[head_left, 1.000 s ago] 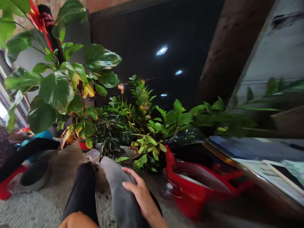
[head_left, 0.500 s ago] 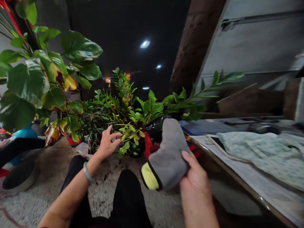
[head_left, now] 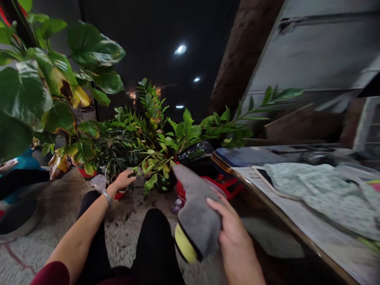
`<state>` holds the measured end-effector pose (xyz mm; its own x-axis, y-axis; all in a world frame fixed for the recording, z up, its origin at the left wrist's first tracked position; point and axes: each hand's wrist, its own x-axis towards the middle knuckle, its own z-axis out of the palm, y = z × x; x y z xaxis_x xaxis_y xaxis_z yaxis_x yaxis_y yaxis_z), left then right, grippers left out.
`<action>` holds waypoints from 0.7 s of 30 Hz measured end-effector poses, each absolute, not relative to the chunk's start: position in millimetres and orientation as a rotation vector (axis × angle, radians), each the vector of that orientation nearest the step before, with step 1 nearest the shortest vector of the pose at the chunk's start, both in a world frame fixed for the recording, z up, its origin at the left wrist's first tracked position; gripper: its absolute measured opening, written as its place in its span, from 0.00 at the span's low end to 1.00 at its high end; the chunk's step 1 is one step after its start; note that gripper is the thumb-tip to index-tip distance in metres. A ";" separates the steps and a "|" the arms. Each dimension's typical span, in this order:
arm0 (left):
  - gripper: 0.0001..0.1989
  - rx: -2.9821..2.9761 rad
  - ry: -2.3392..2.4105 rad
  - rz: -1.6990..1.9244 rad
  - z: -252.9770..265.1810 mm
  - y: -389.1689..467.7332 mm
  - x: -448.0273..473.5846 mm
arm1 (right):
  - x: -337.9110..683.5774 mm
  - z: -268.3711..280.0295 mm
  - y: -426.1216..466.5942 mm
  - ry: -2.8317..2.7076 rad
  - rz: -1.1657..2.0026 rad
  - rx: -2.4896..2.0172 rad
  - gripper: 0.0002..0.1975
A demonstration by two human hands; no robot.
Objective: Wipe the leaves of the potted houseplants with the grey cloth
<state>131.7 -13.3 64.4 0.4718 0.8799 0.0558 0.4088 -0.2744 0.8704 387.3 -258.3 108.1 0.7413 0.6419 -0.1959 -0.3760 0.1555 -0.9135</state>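
Note:
My right hand (head_left: 230, 217) grips a grey cloth (head_left: 197, 213) with a yellow underside and dark edging. Its narrow upper end points at the green potted plants. Reaching forward on the left, my left hand (head_left: 123, 180) holds nothing I can see, its fingers stretched out. It is close to the low dark-leaved plant (head_left: 114, 152) and a small red pot (head_left: 119, 195). Between my hands grows a leafy plant (head_left: 158, 166) with light green and yellowish leaves. Whether my left fingertips touch any leaf I cannot tell.
A table (head_left: 285, 215) on the right bears a patterned pale fabric (head_left: 311, 194). A red plastic object (head_left: 230, 190) sits by its near corner, with a small bottle (head_left: 177, 206) on the floor. Large broad leaves (head_left: 92, 49) rise at left above a grey basin (head_left: 22, 217).
My left hand has drawn back down and left from the yellowish leaves. The cloth in my right hand has moved slightly left and down, its top tilting left. The view has shifted slightly.

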 end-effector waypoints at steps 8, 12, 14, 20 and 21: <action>0.21 1.168 0.819 0.471 42.5 -47.1 126.1 | 321.3 101.5 -179.9 -0.242 0.946 -1.104 0.22; 0.18 0.934 0.724 0.511 46.3 -53.4 122.6 | 317.1 92.5 -230.2 -0.421 1.065 -1.176 0.23; 0.20 0.862 0.726 0.527 48.1 -54.5 122.1 | 343.9 98.6 -246.9 -0.355 0.962 -1.161 0.25; 0.13 0.841 0.782 0.610 47.5 -56.2 127.9 | 388.5 126.0 -173.7 -0.396 0.524 -1.079 0.14; 0.13 0.844 0.797 0.615 46.8 -55.9 128.5 | 378.9 126.4 -158.0 -0.477 0.506 -1.089 0.12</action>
<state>128.5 -55.9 46.8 0.5618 0.7436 -0.3625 -0.1622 0.5287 0.8331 378.9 -158.0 126.4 0.7900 0.6022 0.1153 -0.1515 0.3739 -0.9150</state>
